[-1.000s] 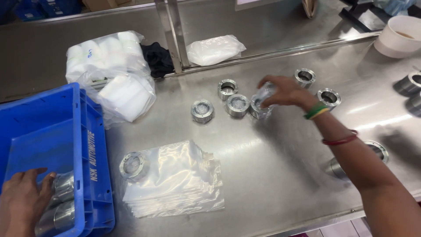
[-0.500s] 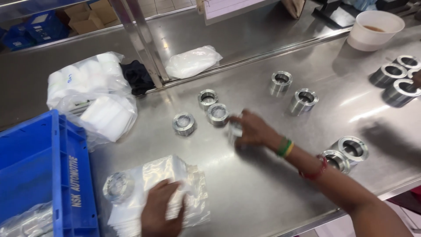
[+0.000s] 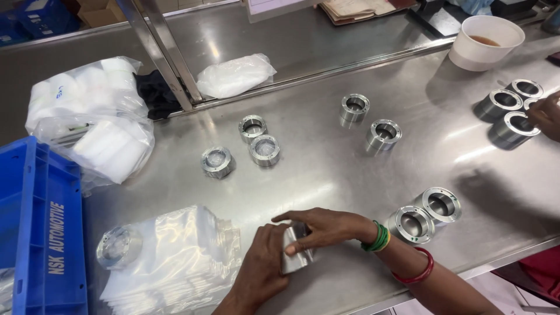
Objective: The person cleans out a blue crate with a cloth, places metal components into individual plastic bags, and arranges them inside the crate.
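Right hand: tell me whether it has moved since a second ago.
Yes. The right hand has come back from the cluster of steel rings toward the near table edge, now meeting the left hand on a metal part.

Both hands, the left hand (image 3: 262, 265) and right hand (image 3: 324, 227), are covering most of a metal ring (image 3: 294, 256), hiding its opening. The blue crate (image 3: 41, 233) is running off the left edge. Another person's hand (image 3: 548, 114) is entering at the right edge, cut off.
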